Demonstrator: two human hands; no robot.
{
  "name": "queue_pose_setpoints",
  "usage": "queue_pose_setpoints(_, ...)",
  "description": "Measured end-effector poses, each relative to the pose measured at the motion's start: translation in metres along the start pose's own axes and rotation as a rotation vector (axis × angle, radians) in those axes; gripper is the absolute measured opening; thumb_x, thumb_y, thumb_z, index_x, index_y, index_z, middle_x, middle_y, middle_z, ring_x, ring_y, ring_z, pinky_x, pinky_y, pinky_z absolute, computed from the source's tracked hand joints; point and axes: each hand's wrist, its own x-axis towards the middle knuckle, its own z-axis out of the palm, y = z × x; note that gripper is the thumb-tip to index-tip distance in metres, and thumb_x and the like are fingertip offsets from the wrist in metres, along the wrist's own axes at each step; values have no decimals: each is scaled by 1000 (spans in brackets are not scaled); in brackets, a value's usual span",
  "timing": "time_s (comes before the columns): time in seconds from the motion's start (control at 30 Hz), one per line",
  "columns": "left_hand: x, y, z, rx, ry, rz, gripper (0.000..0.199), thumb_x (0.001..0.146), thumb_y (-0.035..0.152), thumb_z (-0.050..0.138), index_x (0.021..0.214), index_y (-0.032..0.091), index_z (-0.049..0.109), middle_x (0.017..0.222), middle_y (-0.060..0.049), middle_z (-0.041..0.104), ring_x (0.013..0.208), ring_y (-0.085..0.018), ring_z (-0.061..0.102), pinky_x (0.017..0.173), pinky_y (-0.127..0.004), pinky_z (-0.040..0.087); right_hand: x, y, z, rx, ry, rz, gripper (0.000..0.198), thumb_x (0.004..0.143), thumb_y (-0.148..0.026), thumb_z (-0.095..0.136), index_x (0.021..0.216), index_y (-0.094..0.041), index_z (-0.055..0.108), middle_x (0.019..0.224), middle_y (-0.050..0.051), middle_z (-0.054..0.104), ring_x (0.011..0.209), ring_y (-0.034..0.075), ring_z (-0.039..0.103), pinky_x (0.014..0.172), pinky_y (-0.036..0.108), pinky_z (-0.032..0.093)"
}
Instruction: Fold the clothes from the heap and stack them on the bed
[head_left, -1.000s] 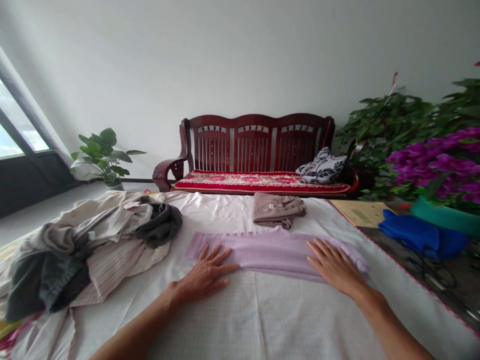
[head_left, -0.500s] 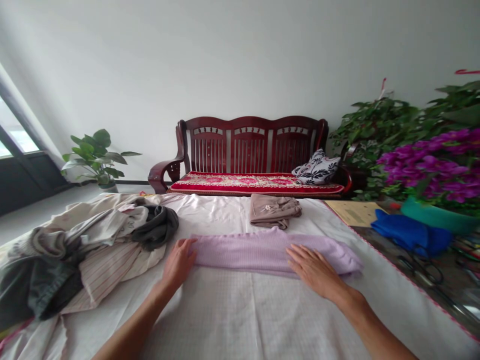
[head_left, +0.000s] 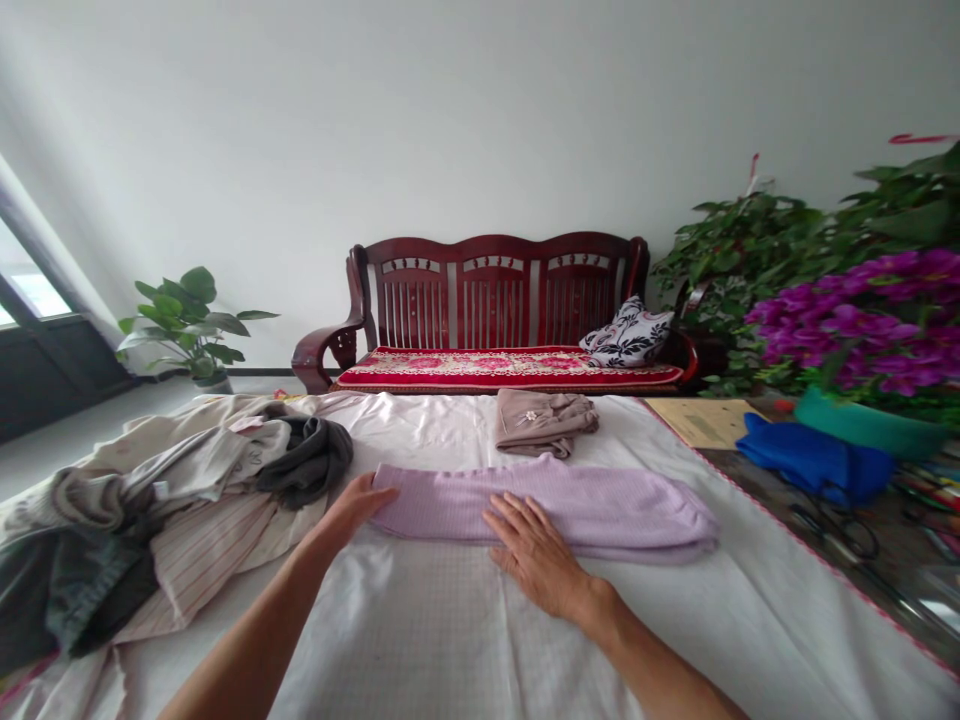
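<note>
A lilac ribbed garment [head_left: 622, 505] lies folded into a long strip across the white cloth in front of me. At its left end is my left hand [head_left: 358, 502], thumb over the top and fingers at the edge, partly hidden; it looks pinched on that end. My right hand [head_left: 536, 555] rests flat on the strip's middle, fingers stretched out and slightly spread. Just behind the strip sits a folded brown garment [head_left: 536, 425] with a small flower on it.
A heap of rumpled clothes [head_left: 202, 500] covers the left side of the white cloth [head_left: 420, 620]. To the right are a blue cloth [head_left: 814, 460], a cardboard piece [head_left: 705, 422] and a teal pot [head_left: 870, 425] of purple flowers. Behind stands a wooden bench [head_left: 495, 300].
My right hand has slid left along the lilac garment, from its right part to its middle. My left hand stays at the left end, its thumb now reaching over the top.
</note>
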Motion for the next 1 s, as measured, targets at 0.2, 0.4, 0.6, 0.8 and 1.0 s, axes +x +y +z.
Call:
queue_pose_setpoints(0.2, -2, 35, 20, -40, 1, 89, 39, 64, 39, 72, 92, 14, 63, 77, -3, 68, 70, -19, 64, 62, -27, 48, -3, -3, -1, 24, 49, 3, 49, 98, -40, 51, 144, -25, 51, 154, 8, 46, 146, 28, 34, 121, 55, 25)
queue_pose_setpoints(0.4, 2, 55, 78, 166, 23, 232, 29, 71, 28, 65, 98, 16, 60, 70, 2, 58, 63, -14, 55, 56, -23, 39, -1, -1, -3, 141, 97, 50, 40, 97, -29, 48, 136, -26, 59, 144, 7, 57, 138, 26, 46, 118, 54, 32)
queue_pose_setpoints(0.6, -3, 54, 135, 265, -40, 243, 49, 73, 25, 67, 121, 14, 59, 79, -1, 65, 71, -17, 59, 63, -26, 40, 1, 18, 3, 410, 350, 267, 44, 95, -23, 41, 135, -23, 59, 127, 9, 68, 118, 24, 63, 104, 46, 50)
queue_pose_setpoints(0.8, -8, 49, 145, 32, -273, 177, 55, 88, 49, 53, 129, 12, 59, 82, -5, 68, 66, -16, 63, 56, -24, 44, -3, 25, 2, 378, 503, 333, 47, 94, -19, 37, 137, -22, 56, 130, 10, 65, 122, 23, 60, 107, 46, 48)
queue_pose_setpoints(1.0, -8, 31, 129, 389, -3, 584, 34, 93, 29, 51, 119, 19, 70, 114, -11, 72, 108, -25, 64, 100, -41, 47, -3, 11, -10, 151, 352, 73, 42, 96, -25, 49, 137, -21, 58, 142, 9, 58, 135, 26, 47, 116, 49, 36)
